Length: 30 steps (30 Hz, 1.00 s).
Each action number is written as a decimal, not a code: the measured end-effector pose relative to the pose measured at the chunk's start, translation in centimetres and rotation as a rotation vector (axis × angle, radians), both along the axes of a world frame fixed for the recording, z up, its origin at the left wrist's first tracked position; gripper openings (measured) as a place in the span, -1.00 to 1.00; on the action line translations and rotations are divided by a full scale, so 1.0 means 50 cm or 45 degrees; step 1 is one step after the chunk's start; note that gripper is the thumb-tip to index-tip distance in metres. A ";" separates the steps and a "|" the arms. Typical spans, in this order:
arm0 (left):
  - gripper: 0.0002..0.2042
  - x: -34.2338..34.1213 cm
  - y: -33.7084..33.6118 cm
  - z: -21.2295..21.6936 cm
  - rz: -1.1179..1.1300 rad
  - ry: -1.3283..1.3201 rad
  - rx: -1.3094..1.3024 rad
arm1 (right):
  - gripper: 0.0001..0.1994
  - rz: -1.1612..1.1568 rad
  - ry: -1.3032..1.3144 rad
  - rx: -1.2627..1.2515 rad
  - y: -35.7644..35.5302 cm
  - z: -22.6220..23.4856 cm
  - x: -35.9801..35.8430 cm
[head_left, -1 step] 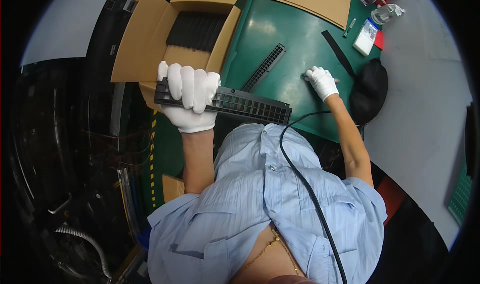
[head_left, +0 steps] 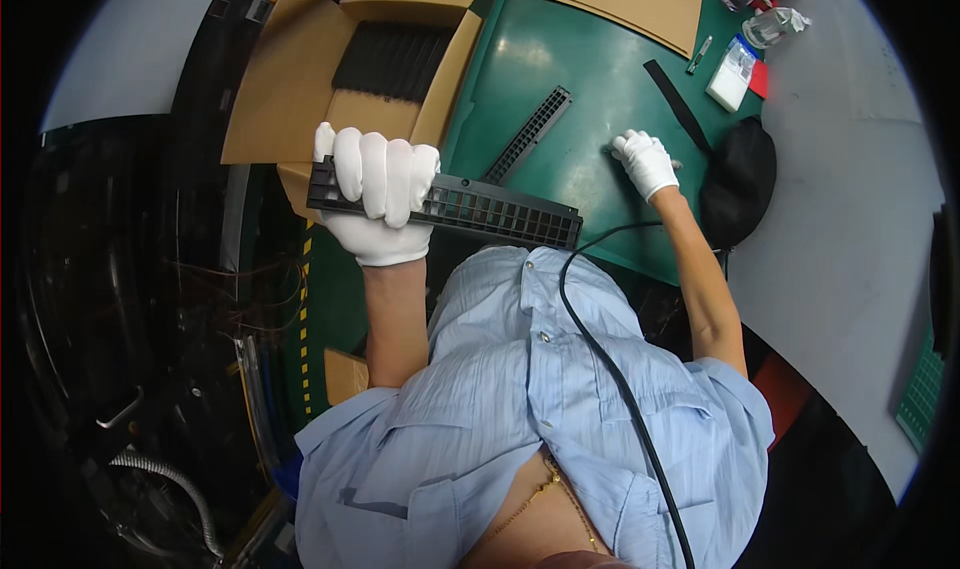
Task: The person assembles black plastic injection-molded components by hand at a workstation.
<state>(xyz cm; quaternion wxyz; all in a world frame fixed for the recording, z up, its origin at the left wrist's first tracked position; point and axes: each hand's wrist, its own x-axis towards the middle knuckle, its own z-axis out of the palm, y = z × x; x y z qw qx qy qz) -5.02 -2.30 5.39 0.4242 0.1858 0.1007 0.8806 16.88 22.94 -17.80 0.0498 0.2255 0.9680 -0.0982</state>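
Two gloved hands: left hand [head_left: 378,197] wrapped around a long black slotted strip [head_left: 470,207] at the green table [head_left: 560,69] edge, beside the open cardboard box [head_left: 300,79]. Right hand [head_left: 647,162] flat on table, holding nothing; second strip [head_left: 528,135] between. Black pouch [head_left: 738,181] right; white packet [head_left: 731,72] far corner.

The left hand [head_left: 378,197] covers part of the black slotted strip [head_left: 470,209]; whatever lies under the right hand [head_left: 646,164] is hidden.

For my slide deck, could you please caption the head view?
Gloved left hand grips a long black slotted strip beside an open cardboard box; gloved right hand rests on the green table.
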 end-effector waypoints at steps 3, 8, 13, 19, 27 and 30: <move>-0.51 0.005 0.008 -0.006 -0.048 -0.005 0.025 | -0.83 -0.300 0.414 -0.675 -0.039 0.104 -0.023; -0.50 0.030 0.047 -0.028 -0.148 -0.095 0.019 | -0.64 -0.114 0.534 -1.677 -0.168 0.353 -0.017; -0.47 0.025 0.082 -0.085 -0.285 -0.091 -0.075 | -0.32 -0.191 0.455 -1.085 -0.280 0.432 -0.017; -0.47 -0.016 0.167 -0.287 0.136 1.367 -1.765 | -0.47 -1.079 0.327 -1.594 -0.276 0.383 0.058; -0.35 0.036 0.196 -0.450 -0.217 2.372 -2.284 | -0.48 -1.414 0.559 -1.748 -0.298 0.337 0.107; -0.38 0.027 0.205 -0.456 -0.280 2.265 -2.272 | -0.50 -1.445 0.664 -1.769 -0.303 0.339 0.112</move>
